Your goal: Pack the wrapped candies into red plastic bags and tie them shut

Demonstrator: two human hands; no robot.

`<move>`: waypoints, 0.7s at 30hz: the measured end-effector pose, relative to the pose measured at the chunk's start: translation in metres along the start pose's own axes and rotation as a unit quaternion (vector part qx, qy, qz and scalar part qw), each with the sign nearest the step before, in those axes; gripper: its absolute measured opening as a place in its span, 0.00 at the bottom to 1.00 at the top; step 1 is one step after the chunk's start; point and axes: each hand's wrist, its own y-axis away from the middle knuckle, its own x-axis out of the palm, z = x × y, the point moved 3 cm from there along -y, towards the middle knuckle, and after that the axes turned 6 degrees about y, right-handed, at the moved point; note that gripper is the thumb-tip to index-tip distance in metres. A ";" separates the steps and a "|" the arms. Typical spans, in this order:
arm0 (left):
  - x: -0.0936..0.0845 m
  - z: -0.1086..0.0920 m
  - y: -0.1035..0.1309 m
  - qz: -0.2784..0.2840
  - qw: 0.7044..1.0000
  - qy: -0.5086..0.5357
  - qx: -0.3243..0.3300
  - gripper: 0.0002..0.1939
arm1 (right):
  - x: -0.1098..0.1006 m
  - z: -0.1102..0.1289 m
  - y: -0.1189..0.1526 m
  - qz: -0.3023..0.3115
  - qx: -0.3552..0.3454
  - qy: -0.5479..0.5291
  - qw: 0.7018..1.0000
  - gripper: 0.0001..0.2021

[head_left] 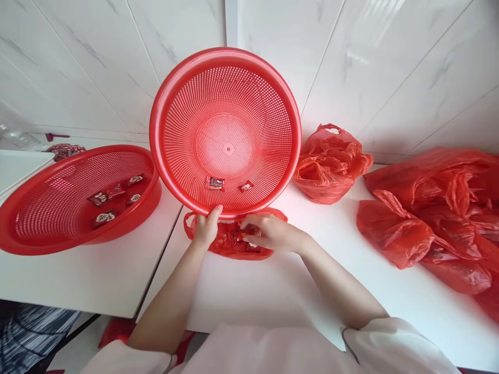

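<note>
A round red mesh basket [230,88] is tipped up on its side, its opening facing me. Two small wrapped packets [215,183] lie near its lower rim. My left hand [208,226] grips the bottom rim, thumb over the edge. Just below stands an open red plastic bag [234,252] with small wrapped packets inside. My right hand [268,232] reaches into the bag's mouth from the right, its fingers bent at the packets; whether they hold one is unclear.
Another red basket [70,239] with several packets tilts at the left. A bunched red bag [331,171] stands at the right by the tiled wall [370,62]. Several red bags [440,218] lie piled farther right. A gap crosses the white table [312,291].
</note>
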 end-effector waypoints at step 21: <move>0.024 -0.002 0.019 0.115 0.993 -0.002 -0.018 0.08 | -0.016 -0.044 -0.002 -0.070 0.117 0.121 0.983 0.17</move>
